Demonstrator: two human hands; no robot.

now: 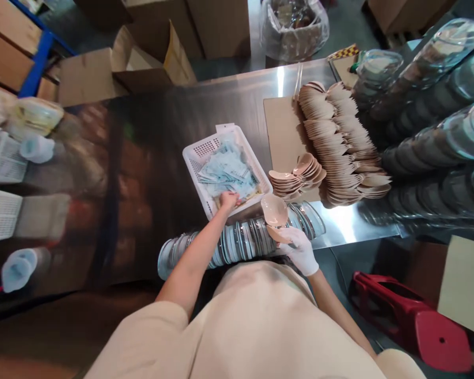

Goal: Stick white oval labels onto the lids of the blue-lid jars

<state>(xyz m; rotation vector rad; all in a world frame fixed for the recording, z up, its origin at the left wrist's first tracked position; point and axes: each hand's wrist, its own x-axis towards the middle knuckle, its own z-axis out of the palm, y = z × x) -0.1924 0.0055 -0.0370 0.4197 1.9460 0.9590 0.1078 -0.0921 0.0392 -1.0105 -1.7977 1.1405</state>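
My left hand (229,200), bare, reaches over the near rim of a white perforated plastic basket (196,176). Its fingers are curled together at the near edge of a pile of small pale-blue printed packets (227,168); what they pinch is hidden. In a white glove, my right hand (300,252) grips a beige, shallow bowl-like piece (275,209) with a second curved part below it. Under both forearms lies a long row of nested clear-and-white round containers (237,242) along the table's near edge.
Stacked beige curved pieces (332,142) stand on a cardboard sheet (282,129) on the metal table (161,121). Tall wrapped stacks of containers (438,131) crowd the right. A red stool (411,316) lies at lower right. Open cartons (150,58) and a lined bin (294,31) stand beyond the table.
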